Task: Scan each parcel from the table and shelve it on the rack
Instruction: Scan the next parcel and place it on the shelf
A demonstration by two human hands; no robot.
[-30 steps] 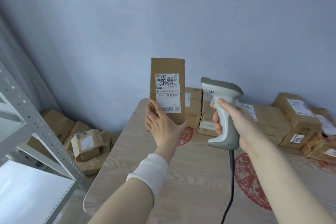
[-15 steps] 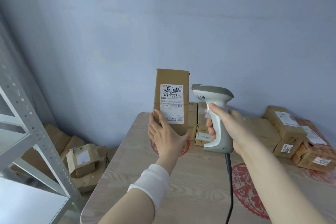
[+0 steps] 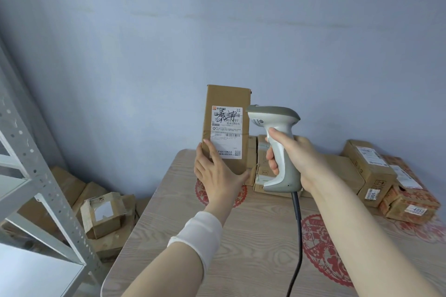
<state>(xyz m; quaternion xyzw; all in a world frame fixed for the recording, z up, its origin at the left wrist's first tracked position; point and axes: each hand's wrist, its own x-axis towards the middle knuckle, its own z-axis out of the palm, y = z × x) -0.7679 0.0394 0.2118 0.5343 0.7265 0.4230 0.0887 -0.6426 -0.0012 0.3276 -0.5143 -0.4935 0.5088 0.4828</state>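
- While the left hand (image 3: pixel 217 176) holds the parcel (image 3: pixel 226 99) upright in the air above the far end of the table (image 3: pixel 241 243), its fingers and thumb clasp the box's lower end, and the white label (image 3: pixel 226 137) faces the camera.
- At 3 o'clock of the parcel, just beside its right edge, the scanner (image 3: pixel 275 117) aims its nose toward the label. The right hand (image 3: pixel 299 157) is wrapped round the grip, forefinger at the trigger side, and the cable (image 3: pixel 298 229) trails toward 6 o'clock.
- This parcel looks to be at the scanning step. No beam shows, so I cannot tell whether the read has registered.
- Left to do: shelve it on the rack (image 3: pixel 36 176) at 9 o'clock, then work through the heap of parcels (image 3: pixel 369 171) at 3 to 4 o'clock on the table — several at least.
- Only a corner of the rack shows, so what is already shelved cannot be judged. Boxes on the floor (image 3: pixel 103 214) lie at 8 o'clock, beside the table.
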